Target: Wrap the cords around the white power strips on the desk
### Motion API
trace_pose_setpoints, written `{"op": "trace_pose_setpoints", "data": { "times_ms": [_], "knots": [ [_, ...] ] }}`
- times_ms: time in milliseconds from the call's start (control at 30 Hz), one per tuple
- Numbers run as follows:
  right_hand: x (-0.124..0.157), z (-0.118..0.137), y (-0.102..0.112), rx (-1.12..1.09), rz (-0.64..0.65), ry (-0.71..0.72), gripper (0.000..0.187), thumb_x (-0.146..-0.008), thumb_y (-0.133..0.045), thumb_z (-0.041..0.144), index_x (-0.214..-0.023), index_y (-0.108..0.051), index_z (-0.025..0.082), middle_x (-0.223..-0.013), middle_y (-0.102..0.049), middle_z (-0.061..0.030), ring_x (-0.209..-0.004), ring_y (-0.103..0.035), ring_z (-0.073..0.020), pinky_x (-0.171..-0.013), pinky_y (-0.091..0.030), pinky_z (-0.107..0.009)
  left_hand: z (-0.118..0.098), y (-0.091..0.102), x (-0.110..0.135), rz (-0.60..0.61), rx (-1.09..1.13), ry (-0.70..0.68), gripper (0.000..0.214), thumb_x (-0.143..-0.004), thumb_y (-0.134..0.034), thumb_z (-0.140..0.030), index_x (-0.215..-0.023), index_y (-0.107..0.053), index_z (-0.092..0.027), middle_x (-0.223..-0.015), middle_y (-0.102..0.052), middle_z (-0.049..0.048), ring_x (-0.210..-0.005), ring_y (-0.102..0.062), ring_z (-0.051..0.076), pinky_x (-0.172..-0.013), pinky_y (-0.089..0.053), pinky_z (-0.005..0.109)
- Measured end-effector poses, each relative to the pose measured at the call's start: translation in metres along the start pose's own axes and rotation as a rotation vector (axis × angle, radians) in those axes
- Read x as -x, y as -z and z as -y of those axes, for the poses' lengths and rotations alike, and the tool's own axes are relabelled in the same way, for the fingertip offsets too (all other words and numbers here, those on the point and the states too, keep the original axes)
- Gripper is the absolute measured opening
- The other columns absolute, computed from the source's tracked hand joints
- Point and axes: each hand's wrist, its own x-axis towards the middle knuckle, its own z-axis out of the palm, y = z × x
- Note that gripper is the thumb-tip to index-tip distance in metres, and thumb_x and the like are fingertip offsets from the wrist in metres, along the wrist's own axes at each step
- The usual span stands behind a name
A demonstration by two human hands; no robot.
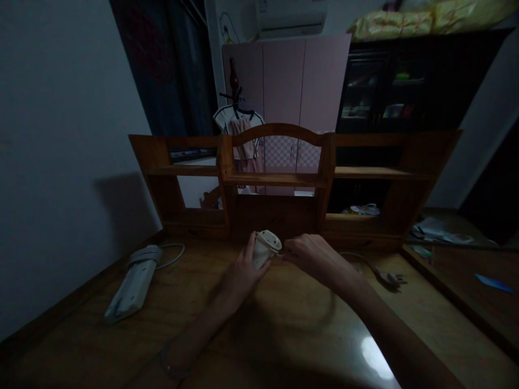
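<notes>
My left hand (pixel 243 270) is closed around a white power strip (pixel 265 251), which it holds tilted above the wooden desk, one end facing away from me. Close to that end, on its right, my right hand (pixel 306 251) has its fingers pinched together on a thin stretch of cord (pixel 280 255). Beyond the right hand, more cord runs over the desktop to a plug (pixel 391 280) with its prongs pointing right. A second white power strip (pixel 132 283) lies at the left of the desk, its grey cord (pixel 145 254) wound around its far end.
The wooden desk (pixel 194 324) has a low shelf unit (pixel 279 178) along its back edge. A wall stands close on the left. At the right, a lower surface holds plastic bags (pixel 440 232) and a blue item (pixel 493 283). Pink wardrobe (pixel 284 81) behind.
</notes>
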Motion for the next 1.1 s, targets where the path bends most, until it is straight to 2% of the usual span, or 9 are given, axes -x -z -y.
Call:
{"op": "trace_pose_setpoints", "data": {
  "times_ms": [167,267,400,567,700,767,867,967,1100],
  "knots": [
    [0.007,-0.002,0.011,0.016,0.01,-0.029,0.013,-0.089,-0.056,0.023,-0.082,-0.065,0.018,-0.077,-0.07,-0.0046,-0.07,-0.067,-0.0194,-0.054,-0.03,-0.026,0.008,-0.004,0.002,0.045,-0.305,-0.095,0.082,-0.083,-0.053,-0.053,-0.149,-0.013,-0.027,-0.115,-0.058,0.0124,-0.095,-0.062,0.029,-0.075,-0.046,0.034],
    [0.012,-0.006,0.021,-0.004,0.009,-0.04,0.013,-0.086,-0.06,0.028,-0.079,-0.067,0.019,-0.076,-0.07,-0.0039,-0.071,-0.065,-0.0188,-0.054,-0.029,-0.026,0.013,-0.006,0.003,0.12,-0.386,-0.187,0.082,-0.083,-0.052,-0.055,-0.149,-0.015,-0.026,-0.108,-0.058,0.0112,-0.094,-0.061,0.029,-0.076,-0.046,0.035],
    [0.017,-0.016,0.031,-0.104,-0.037,-0.016,0.013,-0.083,-0.064,0.03,-0.075,-0.068,0.021,-0.071,-0.069,-0.0014,-0.068,-0.063,-0.0157,-0.055,-0.028,-0.025,0.009,-0.008,0.009,0.223,-0.343,-0.383,0.088,-0.078,-0.059,-0.054,-0.149,-0.014,-0.025,-0.108,-0.058,0.01,-0.097,-0.059,0.028,-0.081,-0.046,0.036],
    [0.016,-0.035,0.027,-0.409,-0.05,0.026,0.016,-0.08,-0.066,0.036,-0.078,-0.072,0.021,-0.07,-0.068,0.0,-0.068,-0.062,-0.0131,-0.057,-0.033,-0.023,-0.01,-0.006,0.022,0.288,-0.207,-0.689,0.085,-0.076,-0.062,-0.052,-0.146,-0.021,-0.026,-0.105,-0.059,0.008,-0.092,-0.059,0.026,-0.078,-0.049,0.036],
    [0.009,-0.053,0.014,-0.735,0.018,0.05,0.026,-0.076,-0.068,0.042,-0.078,-0.072,0.017,-0.072,-0.069,-0.0014,-0.071,-0.062,-0.0145,-0.059,-0.038,-0.021,-0.01,-0.007,0.028,0.156,-0.116,-0.909,0.089,-0.079,-0.057,-0.056,-0.147,-0.017,-0.014,-0.107,-0.06,0.0152,-0.094,-0.06,0.029,-0.08,-0.05,0.04],
    [0.006,-0.059,0.007,-0.874,0.065,0.079,0.03,-0.074,-0.069,0.044,-0.079,-0.072,0.014,-0.074,-0.069,-0.0024,-0.072,-0.062,-0.015,-0.059,-0.04,-0.021,-0.006,-0.009,0.03,0.062,-0.043,-0.915,0.098,-0.078,-0.059,-0.057,-0.148,-0.01,-0.01,-0.113,-0.06,0.0184,-0.098,-0.06,0.029,-0.084,-0.05,0.041],
    [0.001,-0.062,-0.002,-0.997,0.135,0.13,0.035,-0.075,-0.068,0.046,-0.083,-0.072,0.012,-0.076,-0.069,-0.0031,-0.071,-0.06,-0.0143,-0.061,-0.042,-0.021,-0.002,-0.01,0.033,-0.038,0.037,-0.911,0.104,-0.074,-0.064,-0.058,-0.148,-0.008,-0.01,-0.118,-0.059,0.019,-0.102,-0.061,0.029,-0.087,-0.05,0.041],
    [-0.004,-0.06,-0.01,-1.018,0.167,0.151,0.038,-0.077,-0.066,0.049,-0.085,-0.072,0.012,-0.075,-0.067,-0.0025,-0.07,-0.058,-0.0134,-0.061,-0.041,-0.021,-0.001,-0.008,0.035,-0.047,0.103,-0.921,0.104,-0.072,-0.066,-0.057,-0.148,-0.01,-0.013,-0.12,-0.06,0.0176,-0.106,-0.061,0.029,-0.088,-0.051,0.041],
    [-0.011,-0.053,-0.021,-0.997,0.107,0.128,0.044,-0.08,-0.06,0.055,-0.086,-0.071,0.012,-0.074,-0.064,-0.0016,-0.067,-0.054,-0.0123,-0.058,-0.038,-0.021,-0.004,-0.004,0.037,-0.047,0.151,-0.731,0.099,-0.073,-0.067,-0.054,-0.148,-0.014,-0.017,-0.133,-0.052,0.017,-0.118,-0.055,0.028,-0.094,-0.049,0.04]
  ]
}}
